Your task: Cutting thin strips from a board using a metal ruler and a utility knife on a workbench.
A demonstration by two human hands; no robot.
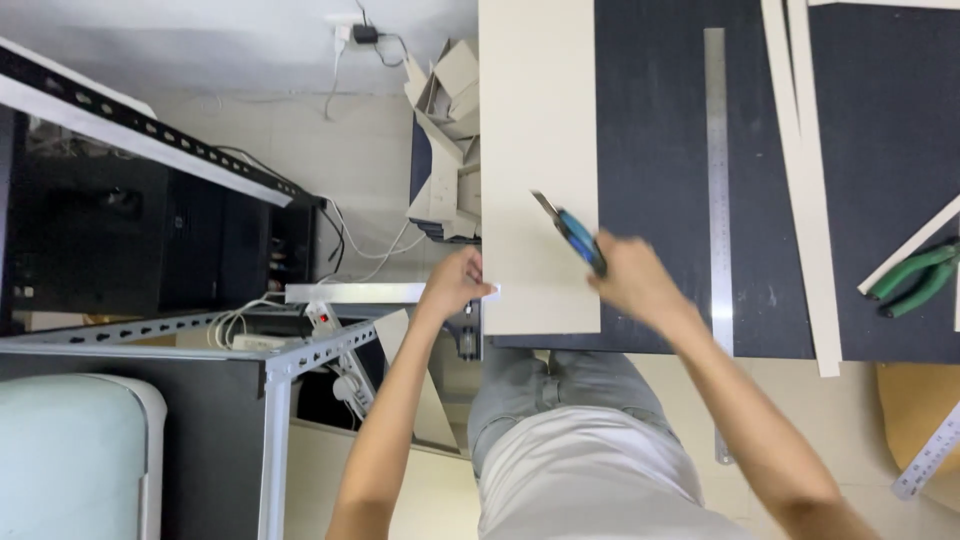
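A large cream board (pixel 535 110) lies along the left part of a dark cutting mat (pixel 655 150). My right hand (pixel 632 280) grips a blue-handled utility knife (pixel 572 232), its blade pointing up-left over the board. My left hand (pixel 452 283) pinches a narrow white strip (pixel 488 291) at the board's left edge, near its lower corner. A long steel ruler (pixel 716 180) rests on the mat just right of my right hand, running off the near edge.
Several cream strips (pixel 805 150) lie on the mat at the right, beside green-handled pliers (pixel 915 275). Another ruler (pixel 930 455) shows at the lower right. Left of the table stand a metal rack (pixel 200 330), a power strip (pixel 320 318) with cables, and stacked boxes (pixel 445 150).
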